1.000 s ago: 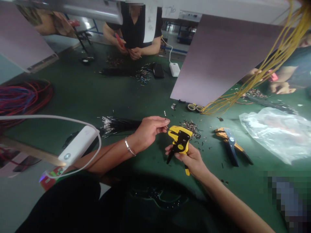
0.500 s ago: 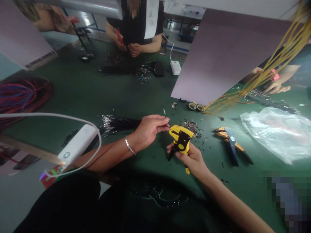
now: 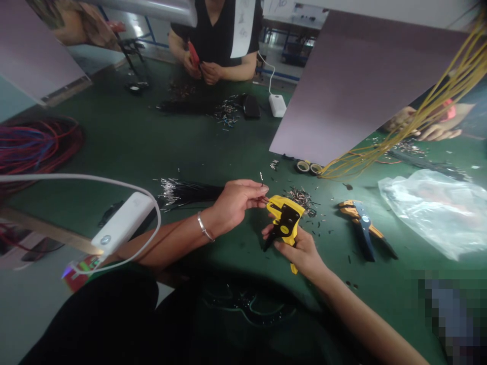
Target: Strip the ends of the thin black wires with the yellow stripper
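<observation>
gripping one yellow stripper, right hand fingers closed; left hand fingers pinch one wire; second stripper nearby

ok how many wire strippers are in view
2: a yellow stripper in the right hand, an orange-blue stripper lying just right of it. The co-worker's red tool may be another.
</observation>
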`<control>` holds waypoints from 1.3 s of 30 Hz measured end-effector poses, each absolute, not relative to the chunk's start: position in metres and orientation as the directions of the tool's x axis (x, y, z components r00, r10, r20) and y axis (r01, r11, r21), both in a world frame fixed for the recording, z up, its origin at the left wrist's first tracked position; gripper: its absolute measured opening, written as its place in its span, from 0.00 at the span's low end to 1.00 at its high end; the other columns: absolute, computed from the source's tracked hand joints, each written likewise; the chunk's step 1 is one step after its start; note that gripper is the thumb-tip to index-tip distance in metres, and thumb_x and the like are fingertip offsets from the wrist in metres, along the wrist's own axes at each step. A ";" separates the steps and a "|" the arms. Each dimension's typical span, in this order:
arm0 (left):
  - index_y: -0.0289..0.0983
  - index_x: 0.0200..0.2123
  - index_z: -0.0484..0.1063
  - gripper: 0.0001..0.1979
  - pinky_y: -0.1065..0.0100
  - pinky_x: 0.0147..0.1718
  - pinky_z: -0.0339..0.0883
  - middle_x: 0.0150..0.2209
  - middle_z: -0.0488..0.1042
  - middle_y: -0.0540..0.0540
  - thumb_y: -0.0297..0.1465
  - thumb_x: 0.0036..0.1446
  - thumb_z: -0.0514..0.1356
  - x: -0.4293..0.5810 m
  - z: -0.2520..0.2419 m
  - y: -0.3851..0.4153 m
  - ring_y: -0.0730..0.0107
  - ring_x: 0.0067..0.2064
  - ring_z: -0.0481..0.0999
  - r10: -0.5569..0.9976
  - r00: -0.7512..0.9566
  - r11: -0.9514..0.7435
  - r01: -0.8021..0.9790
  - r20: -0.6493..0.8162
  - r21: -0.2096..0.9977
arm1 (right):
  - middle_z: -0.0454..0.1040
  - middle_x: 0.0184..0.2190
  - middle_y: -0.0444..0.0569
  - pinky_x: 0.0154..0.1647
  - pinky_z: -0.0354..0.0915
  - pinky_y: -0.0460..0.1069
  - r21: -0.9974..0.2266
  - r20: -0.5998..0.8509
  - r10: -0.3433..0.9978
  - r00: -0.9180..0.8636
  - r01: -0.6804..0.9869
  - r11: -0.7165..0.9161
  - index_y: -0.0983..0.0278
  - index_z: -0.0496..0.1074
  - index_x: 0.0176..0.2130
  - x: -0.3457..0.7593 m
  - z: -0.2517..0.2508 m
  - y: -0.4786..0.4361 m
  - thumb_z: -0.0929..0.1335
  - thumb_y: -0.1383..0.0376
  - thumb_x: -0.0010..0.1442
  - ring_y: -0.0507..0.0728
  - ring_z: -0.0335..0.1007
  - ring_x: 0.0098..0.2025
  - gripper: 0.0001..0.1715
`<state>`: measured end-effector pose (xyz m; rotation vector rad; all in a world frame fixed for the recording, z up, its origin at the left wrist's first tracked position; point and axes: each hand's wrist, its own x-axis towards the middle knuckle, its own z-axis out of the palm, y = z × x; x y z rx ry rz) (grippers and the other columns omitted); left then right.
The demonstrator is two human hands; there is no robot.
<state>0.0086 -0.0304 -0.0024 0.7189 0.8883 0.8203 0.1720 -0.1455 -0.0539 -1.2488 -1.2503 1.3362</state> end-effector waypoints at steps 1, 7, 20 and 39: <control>0.29 0.27 0.75 0.03 0.63 0.35 0.68 0.26 0.74 0.43 0.23 0.47 0.67 0.009 -0.002 -0.030 0.70 0.29 0.74 0.844 0.379 0.501 -0.304 -0.379 0.811 | 0.79 0.39 0.52 0.44 0.71 0.57 -0.995 -0.098 0.991 -0.090 0.025 -0.097 0.62 0.72 0.46 0.172 -0.054 -0.145 0.72 0.62 0.54 0.60 0.75 0.39 0.19; 0.29 0.27 0.75 0.03 0.63 0.35 0.68 0.25 0.74 0.44 0.23 0.48 0.66 0.008 -0.001 -0.030 0.71 0.28 0.74 0.840 0.378 0.507 -0.289 -0.390 0.812 | 0.80 0.37 0.51 0.44 0.71 0.58 -0.993 -0.115 0.984 -0.138 0.013 -0.114 0.62 0.71 0.45 0.170 -0.054 -0.144 0.71 0.66 0.51 0.61 0.75 0.40 0.20; 0.29 0.27 0.75 0.03 0.63 0.36 0.68 0.26 0.74 0.43 0.22 0.48 0.66 0.008 0.000 -0.033 0.71 0.29 0.74 0.849 0.371 0.493 -0.301 -0.376 0.816 | 0.76 0.31 0.48 0.39 0.70 0.56 -0.988 -0.116 0.977 -0.180 -0.077 -0.131 0.62 0.71 0.43 0.166 -0.056 -0.142 0.73 0.60 0.52 0.59 0.73 0.34 0.18; 0.29 0.28 0.74 0.04 0.62 0.37 0.69 0.26 0.74 0.44 0.23 0.48 0.67 0.008 0.002 -0.036 0.70 0.30 0.74 0.856 0.376 0.477 -0.306 -0.355 0.824 | 0.72 0.24 0.46 0.28 0.69 0.51 -0.977 -0.211 0.977 -0.027 0.020 -0.211 0.63 0.71 0.32 0.162 -0.058 -0.145 0.75 0.54 0.49 0.54 0.69 0.24 0.18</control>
